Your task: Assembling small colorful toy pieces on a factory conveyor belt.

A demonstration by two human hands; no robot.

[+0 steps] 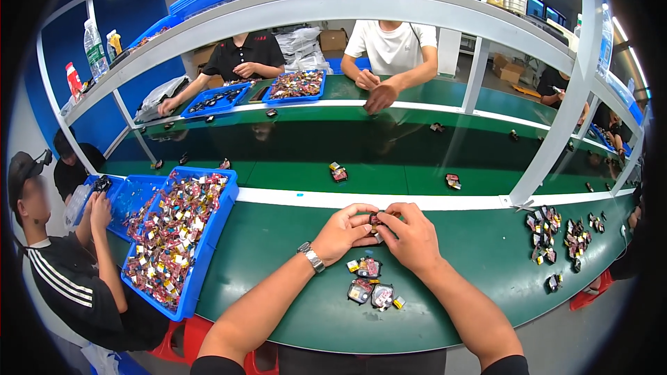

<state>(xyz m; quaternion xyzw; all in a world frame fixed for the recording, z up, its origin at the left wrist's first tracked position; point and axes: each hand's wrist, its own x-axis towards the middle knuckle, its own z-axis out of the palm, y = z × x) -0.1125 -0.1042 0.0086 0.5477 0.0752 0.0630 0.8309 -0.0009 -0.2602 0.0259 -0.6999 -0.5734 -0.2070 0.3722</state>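
Observation:
Between my fingertips is a small black and dark red electronic part (376, 221), mostly covered by the fingers. My left hand (342, 235), with a metal watch on its wrist, closes on it from the left. My right hand (414, 237) pinches it from the right. Just below my hands, on the green tabletop (292, 305), lie several small black-cased modules (381, 296) with red, white and yellow pieces. The exact kind of these parts is too small to tell.
A blue tray (226, 215) heaped with similar small parts stands at left, beside a seated person (62, 264). Groups of modules (543, 232) lie at right. Beyond a white strip runs a dark green belt (389, 146) carrying scattered parts. A metal shelf frame (549, 139) crosses overhead; other people work opposite.

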